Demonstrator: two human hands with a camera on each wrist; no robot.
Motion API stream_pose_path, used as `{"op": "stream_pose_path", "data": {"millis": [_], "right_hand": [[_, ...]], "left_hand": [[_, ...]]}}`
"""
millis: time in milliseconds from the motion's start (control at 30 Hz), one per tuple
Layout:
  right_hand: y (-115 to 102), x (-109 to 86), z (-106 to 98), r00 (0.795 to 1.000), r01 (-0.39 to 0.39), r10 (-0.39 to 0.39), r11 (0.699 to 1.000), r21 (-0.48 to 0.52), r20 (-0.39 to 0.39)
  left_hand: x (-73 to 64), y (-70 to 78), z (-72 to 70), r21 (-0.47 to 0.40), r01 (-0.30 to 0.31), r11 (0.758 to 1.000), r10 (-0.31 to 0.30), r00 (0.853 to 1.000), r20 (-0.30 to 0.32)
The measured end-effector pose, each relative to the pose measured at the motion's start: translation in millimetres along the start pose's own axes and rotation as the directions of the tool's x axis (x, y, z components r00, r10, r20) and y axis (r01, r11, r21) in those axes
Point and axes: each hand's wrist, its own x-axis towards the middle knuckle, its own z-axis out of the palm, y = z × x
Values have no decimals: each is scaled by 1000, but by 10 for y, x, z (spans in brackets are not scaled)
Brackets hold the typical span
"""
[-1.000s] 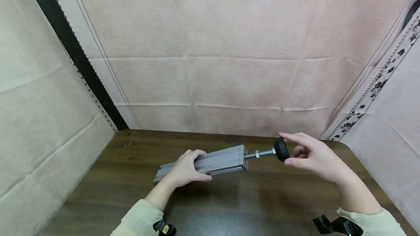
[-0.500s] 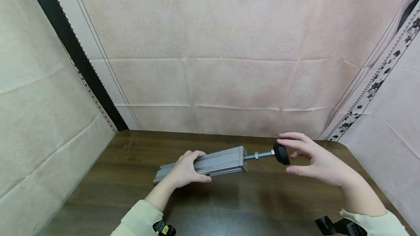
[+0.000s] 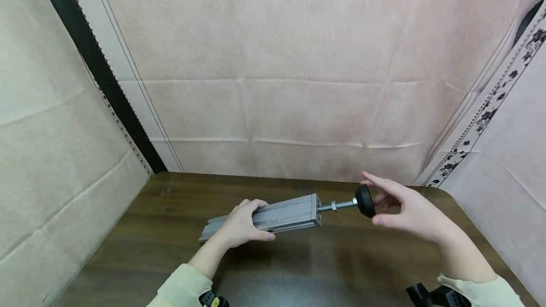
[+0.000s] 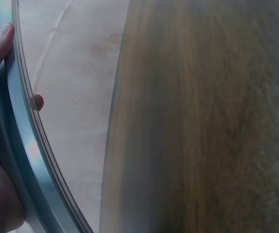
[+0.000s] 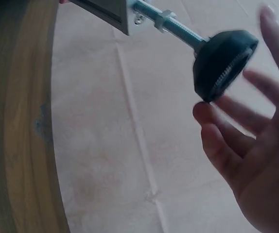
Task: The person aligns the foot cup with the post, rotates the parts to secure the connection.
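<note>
My left hand (image 3: 243, 221) grips a grey aluminium extrusion (image 3: 290, 213), thumb on the near side and fingers over the top. In the left wrist view the extrusion (image 4: 25, 131) runs along the palm. A threaded rod (image 3: 344, 205) with a hex nut (image 3: 334, 206) sticks out of its right end and carries a black levelling foot (image 3: 365, 201). My right hand (image 3: 405, 207) is around the foot's outer face with loosely bent fingers. The right wrist view shows a fingertip at the rim of the foot (image 5: 222, 63), while another finger stands away from it.
Beneath the hands is a dark brown wooden table (image 3: 281, 274). Pale cloth (image 3: 273, 84) hangs behind it and on both sides. Small cameras are strapped to both wrists, the right one a black mount (image 3: 439, 295).
The right hand's fingers have spread off the black foot, then drawn in around it again. The left hand and the extrusion have stayed nearly in place.
</note>
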Motion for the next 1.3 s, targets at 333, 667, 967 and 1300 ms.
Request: {"op": "stream_pose_path", "data": {"millis": [333, 667, 967, 1300], "right_hand": [[40, -3, 62, 985, 171, -171, 983, 64, -2], [17, 29, 106, 986, 93, -97, 995, -34, -137], [-25, 83, 149, 964, 60, -69, 997, -42, -258], [-57, 57, 45, 977, 211, -208, 973, 92, -39]], "left_hand": [[1, 2, 1, 11, 3, 1000, -3, 1000, 7], [-8, 15, -12, 20, -2, 1000, 1, 999, 52], [-2, 39, 8, 106, -101, 989, 97, 994, 47], [6, 35, -11, 60, -8, 998, 8, 1000, 7]]}}
